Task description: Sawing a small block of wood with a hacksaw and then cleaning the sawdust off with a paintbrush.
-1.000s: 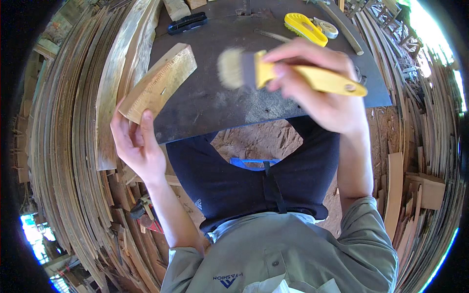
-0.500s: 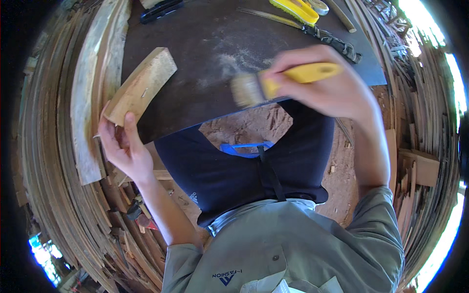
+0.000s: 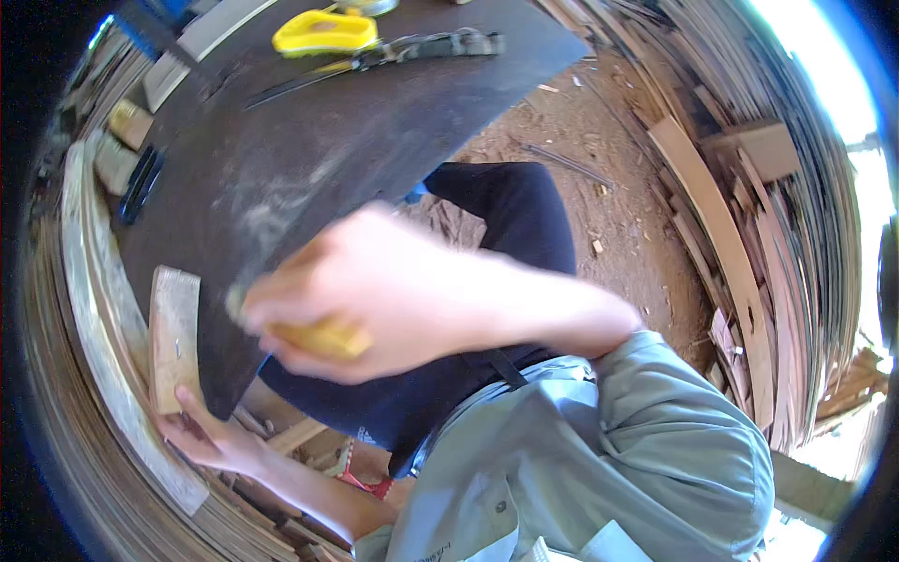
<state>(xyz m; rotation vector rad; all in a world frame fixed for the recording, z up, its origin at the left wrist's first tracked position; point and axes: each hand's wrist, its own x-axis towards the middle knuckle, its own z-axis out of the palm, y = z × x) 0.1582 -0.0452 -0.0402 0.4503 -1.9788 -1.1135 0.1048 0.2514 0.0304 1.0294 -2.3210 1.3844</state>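
My left hand (image 3: 201, 436) grips the lower end of a short wooden block (image 3: 174, 332) at the left edge of the dark board (image 3: 215, 150). My right hand (image 3: 361, 290), smeared by motion, is closed on a yellow-handled brush (image 3: 318, 339) low over the board's near edge, just right of the block; its bristles are mostly hidden behind my fingers. Pale dust lies on the board beyond this hand.
Far on the board are a yellow tool (image 3: 318, 33) and a long dark wrapped tool (image 3: 440, 47). A black object (image 3: 140, 183) lies at the left. A long pale plank (image 3: 98, 262) runs along the left; wooden strips (image 3: 787, 262) are piled at right.
The view has swung round, shifting board and tools in the picture. My right hand has swept leftward with the brush, toward the block, which stays in my left hand.
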